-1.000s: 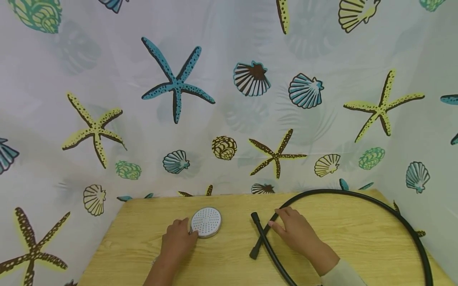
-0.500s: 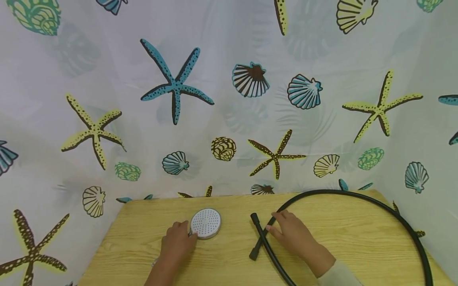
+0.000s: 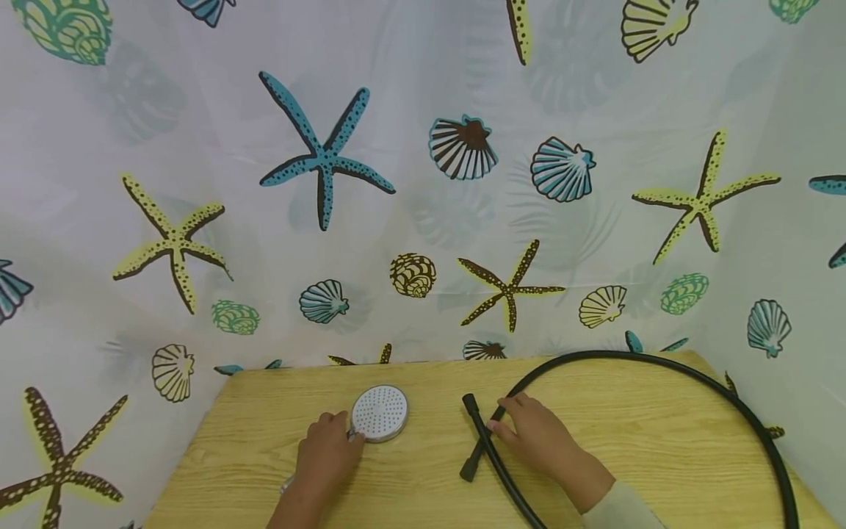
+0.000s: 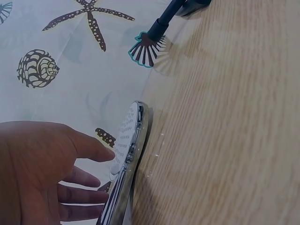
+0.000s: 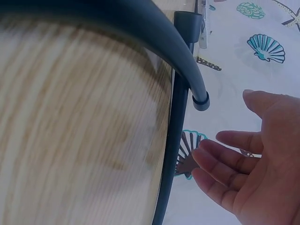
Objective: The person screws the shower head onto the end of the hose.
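Note:
A silver shower head (image 3: 380, 413) lies on the wooden table with its nozzle face up. Over its handle is my left hand (image 3: 328, 452), hiding most of it. In the left wrist view the thumb and loosely bent fingers of that hand (image 4: 42, 164) are right beside the handle (image 4: 115, 199), not curled round it. To the right, a black shower hose (image 3: 700, 376) lies in a wide loop, its two ends crossing near the table's middle. My right hand (image 3: 545, 444) hovers beside the crossing; the right wrist view shows its fingers relaxed, with a gap to the hose (image 5: 176, 122).
A white curtain (image 3: 423, 198) printed with starfish and shells surrounds the table (image 3: 410, 485) at the back and sides. The hose loop reaches the table's right edge and runs out of the head view at the bottom.
My right hand has shifted slightly left and toward me, its fingertips nearer the crossed hose ends. My left hand, the shower head and the hose stay about where they were.

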Tool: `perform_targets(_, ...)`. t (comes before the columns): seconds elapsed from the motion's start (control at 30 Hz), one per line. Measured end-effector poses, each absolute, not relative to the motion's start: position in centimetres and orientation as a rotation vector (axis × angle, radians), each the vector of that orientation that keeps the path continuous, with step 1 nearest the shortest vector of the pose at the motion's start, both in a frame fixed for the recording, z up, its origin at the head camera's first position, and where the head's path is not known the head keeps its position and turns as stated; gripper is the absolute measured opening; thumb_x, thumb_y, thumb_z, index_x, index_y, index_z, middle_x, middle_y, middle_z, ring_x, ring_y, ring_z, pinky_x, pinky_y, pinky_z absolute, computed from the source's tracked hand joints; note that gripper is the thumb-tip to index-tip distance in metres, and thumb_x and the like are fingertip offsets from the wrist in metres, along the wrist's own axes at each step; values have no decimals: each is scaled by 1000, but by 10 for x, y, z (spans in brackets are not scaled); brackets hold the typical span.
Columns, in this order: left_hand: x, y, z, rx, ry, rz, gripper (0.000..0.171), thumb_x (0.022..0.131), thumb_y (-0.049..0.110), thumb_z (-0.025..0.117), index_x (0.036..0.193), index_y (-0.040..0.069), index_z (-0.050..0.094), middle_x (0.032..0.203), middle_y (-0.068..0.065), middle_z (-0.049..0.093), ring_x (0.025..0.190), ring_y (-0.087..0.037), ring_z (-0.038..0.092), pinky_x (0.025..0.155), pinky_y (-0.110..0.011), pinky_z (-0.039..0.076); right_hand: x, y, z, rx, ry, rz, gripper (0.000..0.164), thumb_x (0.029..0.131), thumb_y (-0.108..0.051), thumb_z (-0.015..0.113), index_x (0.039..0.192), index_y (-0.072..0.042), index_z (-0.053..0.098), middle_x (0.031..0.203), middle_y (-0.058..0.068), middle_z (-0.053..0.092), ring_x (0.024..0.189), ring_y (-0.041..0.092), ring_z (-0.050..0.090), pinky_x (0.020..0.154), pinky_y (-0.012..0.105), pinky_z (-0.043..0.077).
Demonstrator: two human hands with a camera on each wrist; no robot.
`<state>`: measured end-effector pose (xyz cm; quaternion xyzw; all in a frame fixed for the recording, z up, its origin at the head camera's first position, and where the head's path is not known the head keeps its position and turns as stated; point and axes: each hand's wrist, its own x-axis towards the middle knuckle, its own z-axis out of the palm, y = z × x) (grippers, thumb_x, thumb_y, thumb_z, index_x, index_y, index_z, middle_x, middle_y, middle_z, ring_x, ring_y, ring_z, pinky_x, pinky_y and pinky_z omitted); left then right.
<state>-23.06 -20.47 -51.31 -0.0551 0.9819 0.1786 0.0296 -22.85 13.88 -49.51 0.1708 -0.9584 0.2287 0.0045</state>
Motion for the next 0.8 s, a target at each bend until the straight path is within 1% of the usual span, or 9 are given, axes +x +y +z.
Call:
perform_targets(0.2, -229, -205, -511, -165, 3025, 559, 58, 96, 28, 65, 138, -10, 53, 133, -31, 55, 122, -49, 54, 95, -66, 51, -229, 136, -497, 568, -3008, 716, 53, 101, -42, 60, 134, -1, 60, 126, 19, 64, 121, 37, 62, 103, 52, 53)
perform_targets(0.43, -226, -204, -508, -164, 3010, 558, 57, 96, 27, 63, 137, -11, 53, 131, -31, 56, 121, -49, 55, 95, -66, 51, -231, 135, -500, 590, -3005, 673, 54, 101, -43, 59, 135, -2, 59, 126, 17, 64, 120, 35, 62, 102, 51, 54)
perform_targets(0.7, -225, -205, -511, -162, 3011, 558, 56, 96, 26, 64, 136, -11, 54, 128, -30, 58, 118, -48, 57, 93, -65, 53, -233, 134, -499, 619, -3034, 681, 54, 99, -42, 63, 136, -2, 59, 122, 15, 63, 114, 32, 64, 96, 48, 57)
perform_targets(0.8, -225, -205, -511, -157, 3015, 557, 56, 95, 26, 64, 136, -11, 54, 128, -30, 58, 118, -49, 57, 92, -65, 53, -234, 132, -500, 628, -3051, 692, 55, 99, -42, 62, 137, -2, 58, 125, 15, 63, 116, 33, 64, 97, 49, 57)
